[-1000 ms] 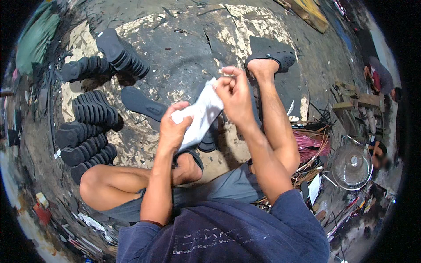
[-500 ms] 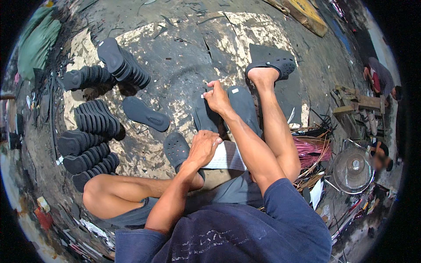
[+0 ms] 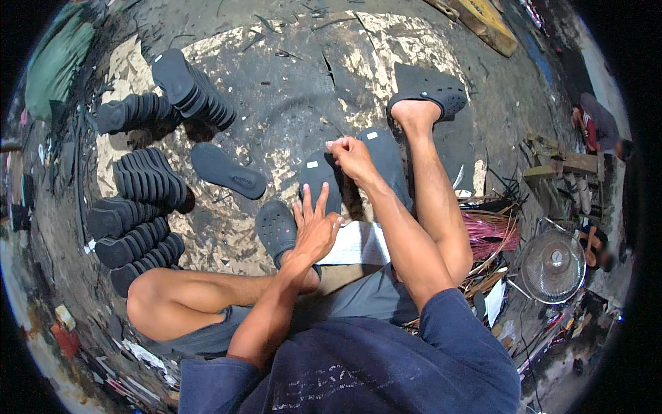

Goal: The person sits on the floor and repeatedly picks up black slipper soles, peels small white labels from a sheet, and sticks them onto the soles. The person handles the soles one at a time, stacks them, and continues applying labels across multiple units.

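Head view: right hand pinches white-labelled dark sole.

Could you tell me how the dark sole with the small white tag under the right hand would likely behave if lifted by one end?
The dark sole looks thin and flat, so it would probably flex and weigh little. Its flat shape should keep it from rolling. The right hand touches its top edge.

Small white labels on dark soles

Under your right hand fingertips lie matt black rubber soles; your left hand fingers press smooth white paper over rough, scuffed floor.
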`<state>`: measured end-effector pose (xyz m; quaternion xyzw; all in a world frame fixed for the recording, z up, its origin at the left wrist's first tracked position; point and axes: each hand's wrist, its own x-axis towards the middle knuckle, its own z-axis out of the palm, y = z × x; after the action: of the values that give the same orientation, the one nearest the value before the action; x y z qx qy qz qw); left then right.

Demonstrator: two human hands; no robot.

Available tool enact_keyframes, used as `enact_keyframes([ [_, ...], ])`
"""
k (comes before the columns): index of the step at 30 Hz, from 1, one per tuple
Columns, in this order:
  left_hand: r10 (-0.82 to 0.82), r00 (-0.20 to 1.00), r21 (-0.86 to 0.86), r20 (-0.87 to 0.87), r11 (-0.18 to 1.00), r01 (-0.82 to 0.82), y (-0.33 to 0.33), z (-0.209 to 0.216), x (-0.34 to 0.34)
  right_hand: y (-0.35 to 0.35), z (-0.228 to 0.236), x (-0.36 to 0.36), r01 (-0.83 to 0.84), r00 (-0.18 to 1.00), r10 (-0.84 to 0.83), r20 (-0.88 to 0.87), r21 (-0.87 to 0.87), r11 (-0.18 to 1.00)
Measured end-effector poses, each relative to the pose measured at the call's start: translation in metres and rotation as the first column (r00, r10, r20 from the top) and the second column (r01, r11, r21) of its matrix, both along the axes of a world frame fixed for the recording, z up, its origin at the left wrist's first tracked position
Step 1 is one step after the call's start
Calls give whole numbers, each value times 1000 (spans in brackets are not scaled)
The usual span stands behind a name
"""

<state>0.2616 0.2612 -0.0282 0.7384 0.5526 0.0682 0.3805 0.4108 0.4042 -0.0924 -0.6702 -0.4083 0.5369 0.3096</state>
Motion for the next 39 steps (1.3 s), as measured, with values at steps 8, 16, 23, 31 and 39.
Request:
enact_keyframes([
  [8, 10, 997, -44, 70, 999, -7, -33, 8, 2, 0, -1, -4, -250, 964, 259, 53, -133, 959],
  [16, 33, 998, -43, 45, 999, -31, -42, 2, 1, -3, -2, -21, -343, 885, 348, 308, -71, 936],
  [23, 45, 997, 64, 62, 997, -49, -33, -7, 3, -18, -19, -14, -72, 957, 16, 291, 183, 980],
  [31, 22, 929, 94, 369, 994, -61, 4, 2, -13, -44, 41, -10, -255, 941, 216, 261, 127, 959],
  [39, 233, 923, -398, 308, 912, -97, 57, 89, -88, 13, 96, 98, -362, 849, 318, 422, 26, 932],
])
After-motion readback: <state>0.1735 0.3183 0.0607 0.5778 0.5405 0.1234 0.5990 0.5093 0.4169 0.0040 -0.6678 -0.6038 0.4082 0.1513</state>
